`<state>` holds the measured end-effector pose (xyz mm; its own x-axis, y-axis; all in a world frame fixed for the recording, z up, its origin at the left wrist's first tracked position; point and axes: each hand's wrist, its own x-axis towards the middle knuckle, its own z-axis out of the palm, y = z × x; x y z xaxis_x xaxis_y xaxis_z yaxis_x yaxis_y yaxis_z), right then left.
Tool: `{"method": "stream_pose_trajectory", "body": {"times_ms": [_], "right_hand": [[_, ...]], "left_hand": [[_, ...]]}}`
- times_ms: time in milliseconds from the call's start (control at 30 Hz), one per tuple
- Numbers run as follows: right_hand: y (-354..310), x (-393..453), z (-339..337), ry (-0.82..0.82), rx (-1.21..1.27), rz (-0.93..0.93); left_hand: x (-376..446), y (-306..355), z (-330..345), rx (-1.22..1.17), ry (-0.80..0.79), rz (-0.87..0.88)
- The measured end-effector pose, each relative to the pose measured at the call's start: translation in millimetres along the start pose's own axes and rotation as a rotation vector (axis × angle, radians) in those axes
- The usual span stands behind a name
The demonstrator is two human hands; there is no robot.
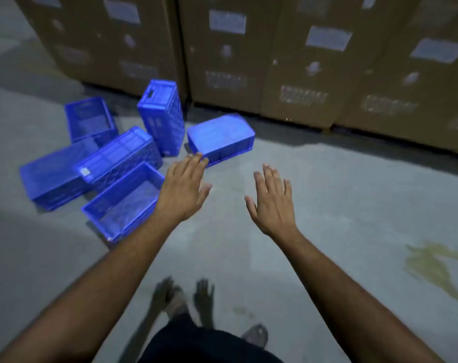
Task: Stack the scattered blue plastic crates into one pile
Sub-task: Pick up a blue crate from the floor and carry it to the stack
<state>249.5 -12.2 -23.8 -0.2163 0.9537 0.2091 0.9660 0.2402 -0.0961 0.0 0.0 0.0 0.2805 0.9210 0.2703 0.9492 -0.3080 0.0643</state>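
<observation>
L hand [184, 188] & R hand [271, 203] both spread flat, fingers apart, holding nothing; six blue crates [123, 163] scattered unstacked on floor [327, 205] at 10–12 o'clock; cardboard boxes [248, 53] behind.

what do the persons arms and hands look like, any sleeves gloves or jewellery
Both forearms are bare to the picture's lower edge, with no sleeves in view. The left hand and right hand wear no gloves, and no rings, watch or wristbands show. The picture is somewhat blurred, so fine marks cannot be told.
</observation>
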Motion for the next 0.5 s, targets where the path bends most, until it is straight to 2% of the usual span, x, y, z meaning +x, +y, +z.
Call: {"method": "stream_pose_trajectory", "body": {"times_ms": [100, 200, 367, 500], "right_hand": [[-36.5, -18.7, 32.6, -0.171, 0.015, -0.024], [-75.9, -19.6, 61.3, -0.266, 0.025, -0.055], [-149.0, 9.5, 94.0, -0.341, 0.045, -0.115], [-210.6, 43.4, 115.6, -0.340, 0.084, -0.209]], "left_hand": [[-54.9, -22.9, 25.0, -0.068, -0.127, -0.145], [-99.3, -53.7, 44.0, -0.114, -0.201, -0.285], [-137.9, -127.1, 50.4, -0.149, -0.257, -0.383], [-156.1, -199.4, 51.0, -0.172, -0.259, -0.523]]}}
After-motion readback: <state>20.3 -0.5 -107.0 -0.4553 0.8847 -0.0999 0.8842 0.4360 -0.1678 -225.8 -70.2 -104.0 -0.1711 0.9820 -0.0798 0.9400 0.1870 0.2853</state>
